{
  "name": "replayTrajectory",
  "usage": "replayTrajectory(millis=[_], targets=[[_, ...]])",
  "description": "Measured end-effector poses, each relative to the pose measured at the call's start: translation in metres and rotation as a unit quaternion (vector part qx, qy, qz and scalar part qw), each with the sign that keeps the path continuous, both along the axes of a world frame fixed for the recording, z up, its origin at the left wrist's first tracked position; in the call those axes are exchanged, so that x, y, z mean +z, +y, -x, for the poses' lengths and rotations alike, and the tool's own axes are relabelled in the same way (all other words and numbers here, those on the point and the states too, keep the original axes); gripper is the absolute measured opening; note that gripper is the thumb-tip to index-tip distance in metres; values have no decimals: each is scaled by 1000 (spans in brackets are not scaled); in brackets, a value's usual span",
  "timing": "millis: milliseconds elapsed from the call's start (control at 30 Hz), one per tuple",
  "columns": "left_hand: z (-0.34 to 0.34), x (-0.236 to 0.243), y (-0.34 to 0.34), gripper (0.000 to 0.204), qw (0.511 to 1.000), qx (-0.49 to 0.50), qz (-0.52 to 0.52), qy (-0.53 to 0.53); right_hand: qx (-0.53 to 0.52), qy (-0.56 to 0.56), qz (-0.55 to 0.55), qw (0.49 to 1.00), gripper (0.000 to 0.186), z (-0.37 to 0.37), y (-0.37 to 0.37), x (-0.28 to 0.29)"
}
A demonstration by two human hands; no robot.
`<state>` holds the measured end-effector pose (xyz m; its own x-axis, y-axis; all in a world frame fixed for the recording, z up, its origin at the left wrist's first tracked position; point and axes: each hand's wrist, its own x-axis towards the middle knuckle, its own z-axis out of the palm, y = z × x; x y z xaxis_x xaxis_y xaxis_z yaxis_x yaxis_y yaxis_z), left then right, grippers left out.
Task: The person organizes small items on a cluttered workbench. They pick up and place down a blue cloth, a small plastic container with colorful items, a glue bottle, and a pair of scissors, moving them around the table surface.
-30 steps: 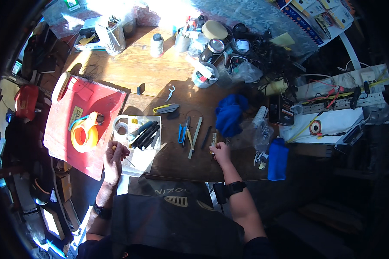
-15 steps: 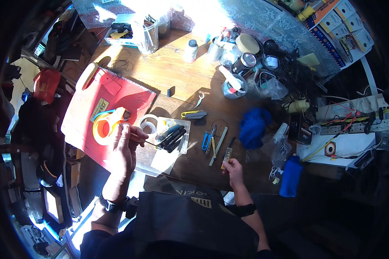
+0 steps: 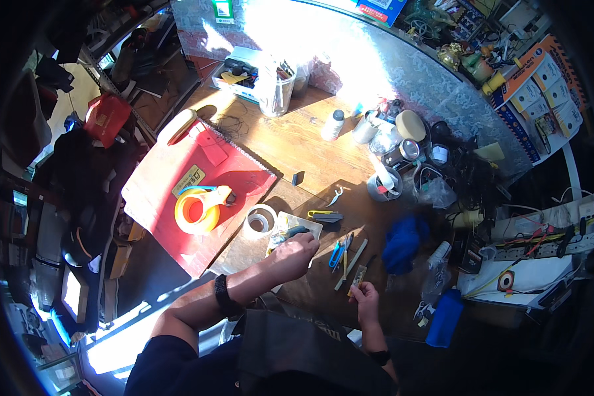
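My left hand [image 3: 296,253] is closed, its fingers curled down over the clear plastic tray [image 3: 313,226] at the table's middle. Whatever it holds is hidden beneath it. Dark pen-like pieces in the tray are mostly covered by the hand. To the right, near the front edge, my right hand [image 3: 367,301] pinches a slim yellow-and-clear strip [image 3: 358,277] that points away from me. Between the hands and a little farther off lie blue-handled snips [image 3: 336,253] and a thin pale flat bar [image 3: 352,264]. A yellow and grey cutter [image 3: 325,216] rests just beyond the tray.
At the left, a red folder [image 3: 153,214] carries an orange tape dispenser [image 3: 183,216]. A white tape roll [image 3: 249,224] sits beside the tray. Blue cloth [image 3: 406,245] and a blue pouch [image 3: 445,318] lie right. Containers, including a tool-filled cup [image 3: 275,99], stand along the back.
My left hand has moved right, from beside the tape dispenser to over the tray. The thin dark rod extending from it earlier no longer shows. My right hand still holds its strip; the view has shifted.
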<state>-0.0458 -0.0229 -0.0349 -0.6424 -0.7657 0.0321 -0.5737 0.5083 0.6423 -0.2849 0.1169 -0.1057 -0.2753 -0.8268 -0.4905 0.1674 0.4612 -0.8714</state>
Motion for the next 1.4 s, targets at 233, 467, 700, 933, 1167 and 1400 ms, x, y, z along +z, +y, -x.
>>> replayTrajectory(millis=[233, 467, 700, 933, 1167, 1400], targets=[[-10, -11, 4, 9, 1000, -12, -24, 0, 9, 15, -9, 1000, 9, -1, 1, 8], [-11, -2, 11, 9, 998, 26, 54, -27, 38, 18, 8, 999, 9, -12, -13, 22], [-12, 27, 16, 9, 991, 22, -4, 129, 128, -67, 64, 987, 11, -31, -36, 72], [-12, 32, 21, 20, 842, 85, -413, 338, 261, -100, 61, 958, 19, -65, -55, 104], [-71, 7, 31, 24, 788, 271, -349, 429, 71, -10, -20, 997, 12, -9, -34, 27], [-108, -18, 49, 24, 778, 357, -352, 379, 15, 118, -84, 989, 10, 23, -16, -32]])
